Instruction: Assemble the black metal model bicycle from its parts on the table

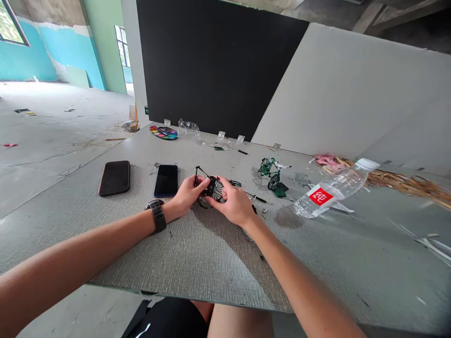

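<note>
Left hand (190, 192) and right hand (237, 205) hold a black model (210, 188) (spoked wheel (218, 190) showing), grip narrow. A phone (166, 180) lies at nine o'clock from it.

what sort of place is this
Probably an unfinished or half-renovated building interior, used as a work spot: the turquoise wall is only partly painted, debris lies scattered over the floor, and a green miniature bicycle rests on the grey table.

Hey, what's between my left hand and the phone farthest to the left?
In the head view, a second, blue-edged phone lies on the tabletop between your left hand and the leftmost phone.
</note>
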`<state>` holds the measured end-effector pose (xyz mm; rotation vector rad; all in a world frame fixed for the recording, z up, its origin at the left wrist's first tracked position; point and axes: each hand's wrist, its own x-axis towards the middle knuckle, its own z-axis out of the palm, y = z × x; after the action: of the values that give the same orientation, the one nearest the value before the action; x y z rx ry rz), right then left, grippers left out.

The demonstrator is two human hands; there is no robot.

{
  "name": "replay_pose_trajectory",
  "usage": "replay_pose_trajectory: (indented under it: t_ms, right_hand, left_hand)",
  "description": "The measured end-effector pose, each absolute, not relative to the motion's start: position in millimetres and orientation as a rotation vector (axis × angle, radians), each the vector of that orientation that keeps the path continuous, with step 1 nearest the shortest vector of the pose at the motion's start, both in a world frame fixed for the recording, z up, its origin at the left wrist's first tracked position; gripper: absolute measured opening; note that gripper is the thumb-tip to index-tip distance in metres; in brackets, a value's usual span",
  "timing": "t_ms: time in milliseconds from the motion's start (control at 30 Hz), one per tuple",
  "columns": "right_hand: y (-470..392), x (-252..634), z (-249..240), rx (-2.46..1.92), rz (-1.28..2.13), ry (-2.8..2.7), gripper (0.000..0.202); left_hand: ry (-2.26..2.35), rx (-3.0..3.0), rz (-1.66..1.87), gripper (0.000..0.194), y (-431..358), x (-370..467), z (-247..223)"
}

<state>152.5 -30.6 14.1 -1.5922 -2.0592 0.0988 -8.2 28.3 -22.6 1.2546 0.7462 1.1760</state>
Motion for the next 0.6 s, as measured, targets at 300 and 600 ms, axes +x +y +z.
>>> replay_pose_trajectory:
  t_ms: [300,600]
  right_hand:
    - [-32,155,16,-1.573,0.215,-2.049,0.069]
    - [-32,173,31,-1.451,0.182,-1.928,0.055]
  left_hand:
    - [0.701,1.293,1.133,0.034,29,-9,-24]
    - [0.705,1.133,1.114,0.029,21,-12,-10]
